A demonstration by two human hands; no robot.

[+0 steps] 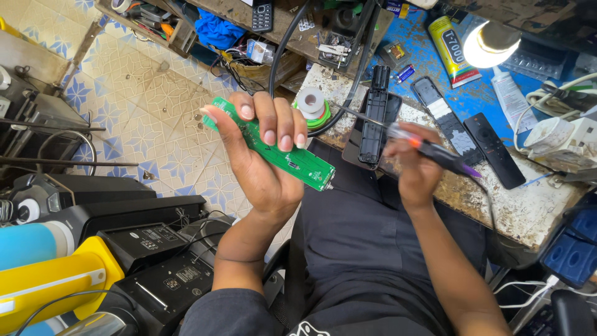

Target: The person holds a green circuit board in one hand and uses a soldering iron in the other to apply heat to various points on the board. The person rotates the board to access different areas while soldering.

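Left hand (264, 155) closed around a long green circuit board (283, 152), fingers wrapped over its top face, thumb under; board held up in the air, tilted, just left of the workbench (528, 208) edge and above the person's lap. Right hand (413, 168) curled shut on a soldering iron (429, 148), pen-style grip, metal tip pointing left toward the board, not clearly touching it; hand sits over the near edge of the workbench. Solder spool (311, 102) with green base on the workbench's left corner, just behind the board. Open black remote shell (373, 121) lying on the workbench beside the right hand. Two more black remotes (494, 149) further right on it. Past those, glue tube (452, 46) on the blue part of the workbench, lit lamp bulb (491, 43) next to it.
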